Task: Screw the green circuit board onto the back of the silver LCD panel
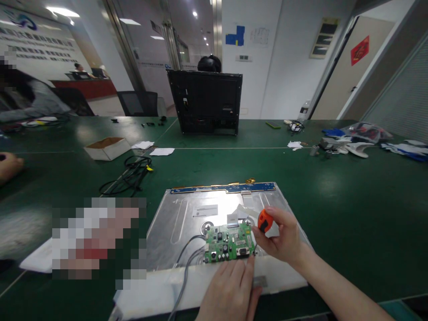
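A screwdriver (265, 220) with an orange and black handle is gripped in my right hand (286, 236), its handle tilted upward. Its tip is down by the right edge of a green circuit board (227, 238), mostly hidden by my fingers. My left hand (229, 285) lies flat, fingers stretched out, at the board's lower edge. The board sits on the metal back of a display panel (187, 214). Grey and black cables (185, 278) leave the board's left side, and a flat ribbon cable (232, 219) meets its top. A blue circuit strip (220, 188) runs along the panel's far edge.
A black monitor housing (205, 102) stands at the table's far side. Left of the panel are a coiled black cable (132, 171), a cardboard box (107, 149) and white papers. Another person's hand (10, 167) rests at far left. Bags and small parts (334, 145) lie back right.
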`<act>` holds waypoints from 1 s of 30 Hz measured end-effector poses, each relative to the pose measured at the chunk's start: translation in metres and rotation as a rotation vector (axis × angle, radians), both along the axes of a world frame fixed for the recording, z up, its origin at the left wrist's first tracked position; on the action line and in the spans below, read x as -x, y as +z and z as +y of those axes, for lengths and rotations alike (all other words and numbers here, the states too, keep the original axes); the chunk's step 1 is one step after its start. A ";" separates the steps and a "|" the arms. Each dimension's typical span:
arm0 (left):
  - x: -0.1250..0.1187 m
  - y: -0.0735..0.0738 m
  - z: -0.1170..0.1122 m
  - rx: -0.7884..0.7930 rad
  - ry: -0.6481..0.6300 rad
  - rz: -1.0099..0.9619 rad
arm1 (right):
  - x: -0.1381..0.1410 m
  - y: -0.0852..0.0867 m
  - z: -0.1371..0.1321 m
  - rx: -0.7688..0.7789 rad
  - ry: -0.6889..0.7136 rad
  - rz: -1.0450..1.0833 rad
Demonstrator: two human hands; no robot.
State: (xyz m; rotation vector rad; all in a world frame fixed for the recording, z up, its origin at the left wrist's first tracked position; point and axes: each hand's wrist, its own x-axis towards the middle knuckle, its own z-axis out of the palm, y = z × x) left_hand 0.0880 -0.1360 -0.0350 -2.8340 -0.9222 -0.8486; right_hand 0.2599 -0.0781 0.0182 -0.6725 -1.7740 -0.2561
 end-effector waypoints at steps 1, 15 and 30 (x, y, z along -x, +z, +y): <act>0.000 0.000 0.000 -0.003 0.003 -0.008 | 0.000 0.001 0.000 -0.003 0.000 -0.001; -0.001 0.002 -0.001 -0.015 0.006 0.023 | 0.003 0.005 -0.005 -0.030 -0.050 -0.025; -0.001 0.002 -0.002 0.013 0.006 0.025 | 0.002 0.003 -0.010 -0.007 -0.051 -0.001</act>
